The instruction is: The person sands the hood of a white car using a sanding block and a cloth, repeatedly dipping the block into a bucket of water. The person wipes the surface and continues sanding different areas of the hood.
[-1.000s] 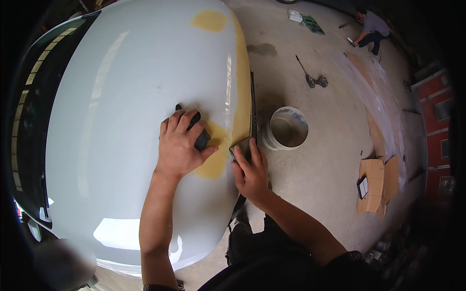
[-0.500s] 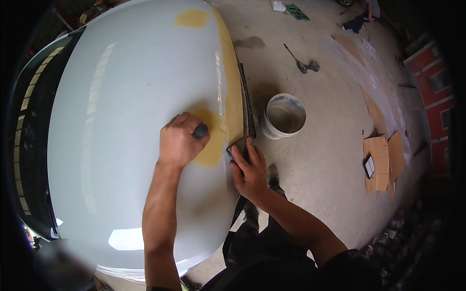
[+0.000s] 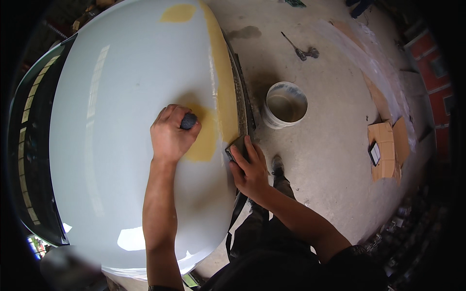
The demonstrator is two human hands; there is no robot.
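A white car hood (image 3: 121, 111) fills the left side, with a yellow filler patch (image 3: 204, 136) and a yellow strip (image 3: 224, 72) along its right edge. My left hand (image 3: 171, 133) is closed round a dark grey wad (image 3: 189, 121), its exact kind hard to make out, at the left side of the patch. The wad's underside is hidden. At the hood's right edge, by the lower end of the strip, my right hand (image 3: 250, 167) grips a dark sanding block (image 3: 237, 148), fingers laid over it.
On the concrete floor right of the car stand a white bucket (image 3: 286, 105) with murky liquid and a cordless drill (image 3: 306, 53) with a long bit. An opened cardboard box (image 3: 383, 150) and plastic sheeting (image 3: 352, 46) lie farther right. Another person's legs (image 3: 360, 7) show at the far right.
The view has shifted a little against the car and floor. My left hand has moved slightly left with the wad; my right hand has slid slightly nearer me along the edge, still holding the block.
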